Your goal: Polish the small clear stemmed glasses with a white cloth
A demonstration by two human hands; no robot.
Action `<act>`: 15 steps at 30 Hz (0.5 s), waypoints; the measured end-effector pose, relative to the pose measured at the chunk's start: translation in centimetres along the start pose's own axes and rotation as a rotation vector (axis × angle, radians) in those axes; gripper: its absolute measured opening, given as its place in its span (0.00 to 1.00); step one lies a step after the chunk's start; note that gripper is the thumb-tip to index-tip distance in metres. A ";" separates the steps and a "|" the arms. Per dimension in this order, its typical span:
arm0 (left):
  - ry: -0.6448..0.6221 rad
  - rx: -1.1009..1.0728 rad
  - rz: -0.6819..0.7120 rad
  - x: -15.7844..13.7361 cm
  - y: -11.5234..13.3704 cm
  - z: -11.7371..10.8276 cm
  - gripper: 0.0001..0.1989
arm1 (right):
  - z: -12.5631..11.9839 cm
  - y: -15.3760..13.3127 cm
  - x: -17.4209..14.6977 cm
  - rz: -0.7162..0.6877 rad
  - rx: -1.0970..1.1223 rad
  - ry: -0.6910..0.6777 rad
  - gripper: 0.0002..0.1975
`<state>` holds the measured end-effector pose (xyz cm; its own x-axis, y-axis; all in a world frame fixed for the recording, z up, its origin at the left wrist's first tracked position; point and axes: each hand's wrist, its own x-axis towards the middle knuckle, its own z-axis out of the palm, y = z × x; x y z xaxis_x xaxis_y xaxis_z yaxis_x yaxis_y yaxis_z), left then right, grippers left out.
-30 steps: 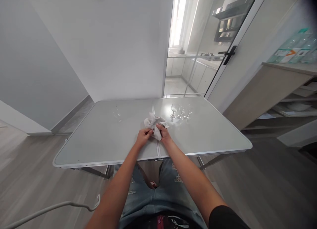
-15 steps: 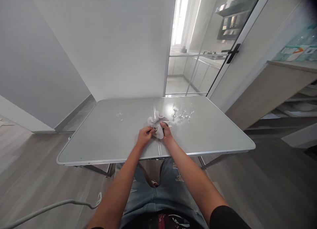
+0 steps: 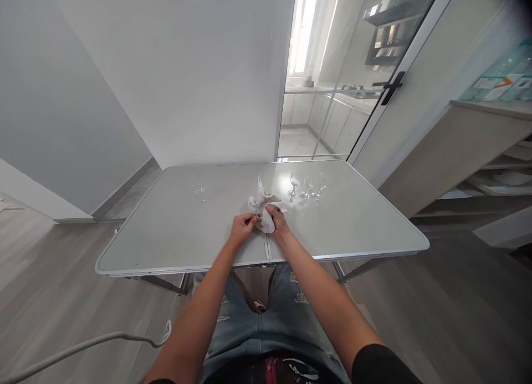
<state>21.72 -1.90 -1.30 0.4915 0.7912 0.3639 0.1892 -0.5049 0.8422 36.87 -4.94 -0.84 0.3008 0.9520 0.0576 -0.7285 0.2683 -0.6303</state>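
Over the middle of the table, my right hand (image 3: 276,218) is closed around a white cloth (image 3: 266,224), thumb on top. The cloth is bunched about a wine glass, of which only a little shows between the hands. My left hand (image 3: 243,228) pinches the glass at its stem or foot, left of the cloth; which part is hidden by the fingers. Farther back on the right stand three clear stemmed glasses, a left one (image 3: 294,183), a middle one (image 3: 306,187) and a right one (image 3: 320,187). Another clear glass (image 3: 200,191), hard to make out, is on the left half.
The pale folding table (image 3: 166,234) has a metal rim and a centre seam. A white wall (image 3: 208,85) rises behind it. At the right are a glazed door with a black handle (image 3: 389,88) and a shelf unit (image 3: 457,151) with plastic bottles. A grey hose (image 3: 95,339) shows lower left.
The thumb of my right hand has shifted slightly left on the cloth, and the cloth's folds have changed a little. Both hands keep their hold; the standing glasses have not moved.
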 end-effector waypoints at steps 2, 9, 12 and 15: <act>-0.052 -0.164 -0.097 0.1 -0.1 -0.1 0.25 | -0.1 0.0 -0.1 0.015 -0.004 -0.047 0.22; -0.131 -0.536 -0.326 0.1 0.0 -0.6 0.27 | 0.0 -0.4 -1.1 0.131 -0.076 -0.271 0.22; -0.108 -0.522 -0.293 0.1 -0.3 -0.5 0.27 | 0.5 -0.2 -1.3 0.107 -0.161 -0.265 0.24; -0.093 -0.412 -0.199 0.1 -0.5 -0.4 0.30 | 1.2 0.0 -1.5 0.037 -0.250 -0.165 0.24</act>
<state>21.37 -1.41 -1.52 0.5572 0.8151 0.1584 -0.0570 -0.1528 0.9866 35.70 -6.16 0.07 0.1579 0.9771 0.1425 -0.5567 0.2073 -0.8044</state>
